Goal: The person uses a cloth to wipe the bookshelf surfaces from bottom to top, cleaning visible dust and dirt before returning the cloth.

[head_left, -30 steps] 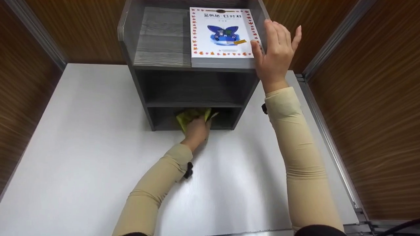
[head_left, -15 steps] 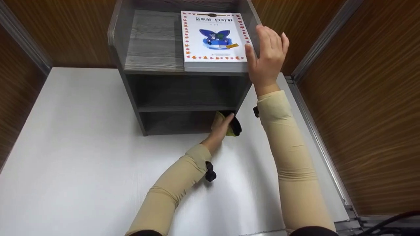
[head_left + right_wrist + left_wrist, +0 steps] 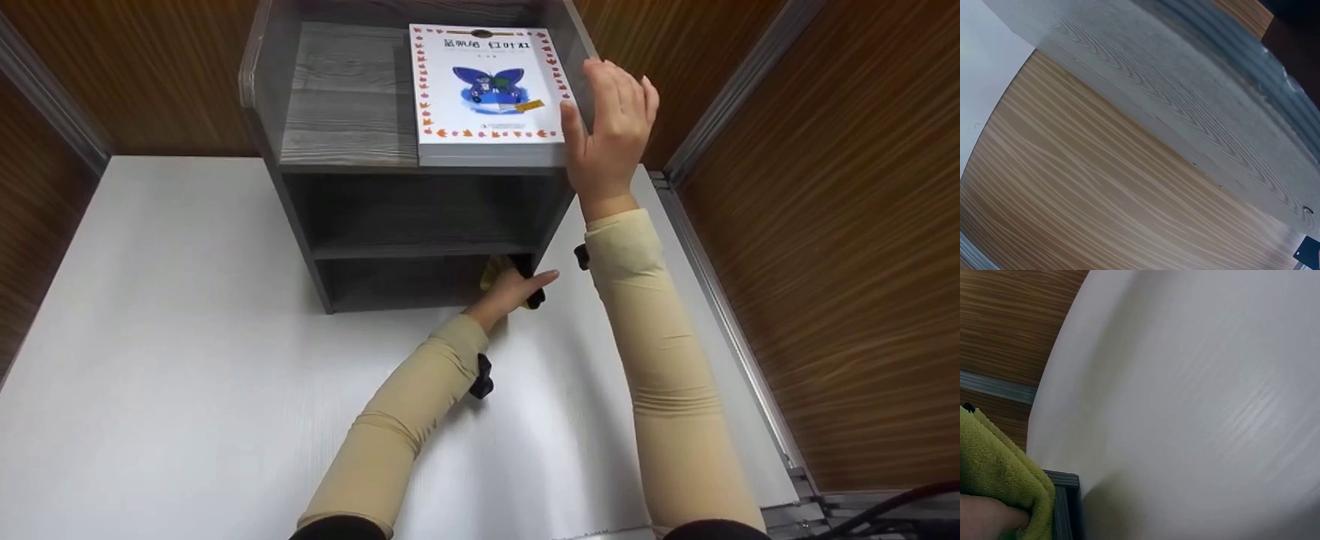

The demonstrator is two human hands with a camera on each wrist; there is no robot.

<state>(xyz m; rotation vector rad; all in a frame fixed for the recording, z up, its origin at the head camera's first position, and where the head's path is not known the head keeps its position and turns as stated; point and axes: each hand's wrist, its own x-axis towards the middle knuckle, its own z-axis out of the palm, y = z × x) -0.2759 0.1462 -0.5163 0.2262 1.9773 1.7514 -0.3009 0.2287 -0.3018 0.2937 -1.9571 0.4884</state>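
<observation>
At the right end of the lowest compartment of a grey wood-grain shelf unit point(image 3: 349, 112), the person's left hand point(image 3: 512, 289) has hold of a yellow-green cloth point(image 3: 1002, 467), its thumb stretched out to the right past the edge of the side panel point(image 3: 1174, 95). The other fingers of that hand are mostly hidden, so how tightly they curl is hard to tell; in the left wrist view the cloth folds around the visible part of the hand, with the front edge of the shelf unit just beside it. A dark patch shows under the thumb in the head view. The right hand point(image 3: 616, 120) rests higher up on the same side panel, fingers nearly straight and the thumb spread apart, close to the book's edge — it grasps no loose object. A thick white-covered book point(image 3: 487, 90) lies flat on the right part of the top board, with a blue butterfly picture and a border of red and orange leaves; its printed title appears upside down from here. The shelf unit stands on a white surface point(image 3: 187, 337), with brown wood-grain walls point(image 3: 825, 262) around it. Both forearms wear beige sleeves point(image 3: 667, 375), and a small black device point(image 3: 482, 377) sits at the left wrist.
</observation>
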